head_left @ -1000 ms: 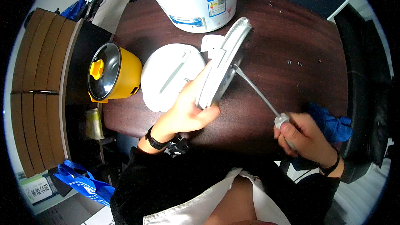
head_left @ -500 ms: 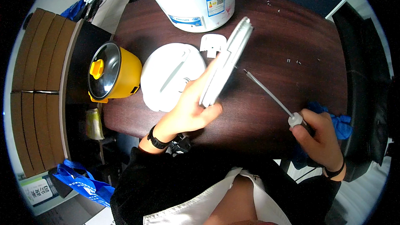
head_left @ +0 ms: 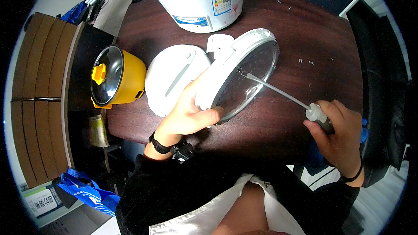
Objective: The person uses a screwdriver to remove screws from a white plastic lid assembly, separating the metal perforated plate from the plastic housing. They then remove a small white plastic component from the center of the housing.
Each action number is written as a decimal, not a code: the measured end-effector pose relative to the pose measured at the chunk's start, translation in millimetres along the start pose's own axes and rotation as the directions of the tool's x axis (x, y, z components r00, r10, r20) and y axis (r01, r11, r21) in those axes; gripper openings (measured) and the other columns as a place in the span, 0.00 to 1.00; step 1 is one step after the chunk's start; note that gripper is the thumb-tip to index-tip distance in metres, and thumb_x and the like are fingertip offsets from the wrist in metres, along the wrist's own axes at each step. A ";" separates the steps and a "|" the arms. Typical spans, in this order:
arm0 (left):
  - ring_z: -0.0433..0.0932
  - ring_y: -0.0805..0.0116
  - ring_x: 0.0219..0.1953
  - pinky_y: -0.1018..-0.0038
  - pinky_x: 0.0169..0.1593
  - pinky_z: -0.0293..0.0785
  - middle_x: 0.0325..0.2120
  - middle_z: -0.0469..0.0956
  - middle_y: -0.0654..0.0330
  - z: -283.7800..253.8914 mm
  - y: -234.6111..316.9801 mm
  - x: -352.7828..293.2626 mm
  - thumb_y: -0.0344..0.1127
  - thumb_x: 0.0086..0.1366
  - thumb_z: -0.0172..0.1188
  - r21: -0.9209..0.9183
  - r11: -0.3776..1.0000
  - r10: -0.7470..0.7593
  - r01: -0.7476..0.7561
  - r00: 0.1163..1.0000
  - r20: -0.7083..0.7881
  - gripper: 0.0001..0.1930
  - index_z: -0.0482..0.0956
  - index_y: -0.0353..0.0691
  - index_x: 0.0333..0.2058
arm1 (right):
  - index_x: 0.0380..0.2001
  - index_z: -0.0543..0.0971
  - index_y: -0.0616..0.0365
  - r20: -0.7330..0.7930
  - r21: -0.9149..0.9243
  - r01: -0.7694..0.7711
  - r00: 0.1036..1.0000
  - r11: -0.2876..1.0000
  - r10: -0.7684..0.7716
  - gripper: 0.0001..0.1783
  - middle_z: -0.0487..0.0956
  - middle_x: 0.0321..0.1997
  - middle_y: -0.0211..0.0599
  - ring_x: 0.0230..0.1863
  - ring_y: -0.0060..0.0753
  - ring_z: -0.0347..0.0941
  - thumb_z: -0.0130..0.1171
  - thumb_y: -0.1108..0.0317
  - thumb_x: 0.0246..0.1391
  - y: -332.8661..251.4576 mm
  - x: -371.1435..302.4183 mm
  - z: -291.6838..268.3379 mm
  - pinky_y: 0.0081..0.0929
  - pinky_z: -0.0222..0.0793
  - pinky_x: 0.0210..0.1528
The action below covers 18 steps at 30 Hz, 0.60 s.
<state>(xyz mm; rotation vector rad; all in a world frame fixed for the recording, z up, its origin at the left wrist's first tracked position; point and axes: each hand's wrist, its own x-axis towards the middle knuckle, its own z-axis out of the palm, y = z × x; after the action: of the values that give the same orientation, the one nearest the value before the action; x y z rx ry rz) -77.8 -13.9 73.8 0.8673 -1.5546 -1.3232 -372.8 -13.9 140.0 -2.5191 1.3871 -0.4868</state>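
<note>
My left hand (head_left: pixel 187 115) grips the near edge of a round rice cooker lid (head_left: pixel 226 61), holding it tilted above the table. The lid's shiny metal inner face (head_left: pixel 250 89) is turned toward the right. In my right hand (head_left: pixel 342 137) is a screwdriver (head_left: pixel 281 91) with a light and dark handle, its shaft pointing left. The flat-looking tip is over the middle of that metal face; I cannot tell if it touches. A round white cover (head_left: pixel 170 80) lies on the table behind my left hand. A small white plastic part (head_left: pixel 219 43) sits beside it, partly hidden by the lid.
The white rice cooker body (head_left: pixel 200 17) stands open at the far side of the dark wooden table (head_left: pixel 300 30). Small screws (head_left: pixel 310 62) lie scattered on the right. A yellow pot (head_left: pixel 133 78) with a glass lid stands left. Cardboard boxes (head_left: pixel 39 69) rise beyond it.
The lid has turned from edge-on so that its metal inner face shows. The screwdriver tip has moved slightly left and now overlaps that face.
</note>
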 end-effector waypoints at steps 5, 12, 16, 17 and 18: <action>0.67 0.64 0.56 0.70 0.59 0.59 0.54 0.68 0.52 -2.9 -1.0 -2.2 0.20 0.44 0.54 0.025 0.999 -0.021 0.020 0.999 0.035 0.41 0.56 0.33 0.61 | 0.32 0.75 0.58 -0.011 -0.009 0.010 1.000 1.000 -0.010 0.18 0.73 0.23 0.39 0.21 0.44 0.72 0.67 0.61 0.41 -1.2 1.7 0.2 0.32 0.62 0.20; 0.64 0.63 0.59 0.70 0.61 0.57 0.57 0.65 0.51 -4.1 0.5 -4.2 0.20 0.42 0.54 0.129 0.991 0.020 -0.032 0.995 0.093 0.42 0.55 0.33 0.62 | 0.32 0.75 0.59 0.064 -0.035 0.020 0.998 0.999 -0.017 0.18 0.73 0.23 0.41 0.21 0.44 0.72 0.67 0.61 0.41 -3.3 0.9 -11.4 0.33 0.62 0.20; 0.64 0.63 0.59 0.69 0.61 0.56 0.57 0.64 0.50 -6.8 -0.9 -4.7 0.20 0.41 0.54 0.114 0.993 0.013 -0.026 0.994 0.112 0.43 0.55 0.33 0.62 | 0.32 0.75 0.59 0.043 0.011 0.032 0.999 0.999 -0.032 0.18 0.73 0.23 0.42 0.21 0.44 0.71 0.67 0.60 0.41 -3.9 -1.1 -12.5 0.33 0.62 0.20; 0.64 0.62 0.59 0.69 0.61 0.56 0.57 0.64 0.50 -7.1 -0.6 -4.4 0.20 0.41 0.54 0.113 0.993 0.008 -0.022 0.993 0.118 0.43 0.55 0.33 0.62 | 0.33 0.75 0.59 0.050 0.012 0.028 0.998 1.000 -0.029 0.18 0.73 0.23 0.42 0.21 0.44 0.71 0.67 0.60 0.41 -4.2 -1.6 -12.9 0.33 0.61 0.20; 0.64 0.62 0.59 0.69 0.61 0.56 0.57 0.64 0.50 -7.0 -0.5 -4.1 0.20 0.41 0.54 0.111 0.994 0.004 -0.018 0.992 0.125 0.43 0.55 0.33 0.62 | 0.33 0.75 0.59 0.058 0.012 0.025 0.998 1.000 -0.025 0.18 0.73 0.23 0.42 0.21 0.44 0.71 0.66 0.60 0.41 -4.6 -1.9 -13.3 0.33 0.61 0.21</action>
<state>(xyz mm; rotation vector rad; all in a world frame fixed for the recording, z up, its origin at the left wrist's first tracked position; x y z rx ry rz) -69.8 -12.7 72.8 0.8580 -1.7421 -1.3135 -375.4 -10.3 153.4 -2.5238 1.3299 -0.4214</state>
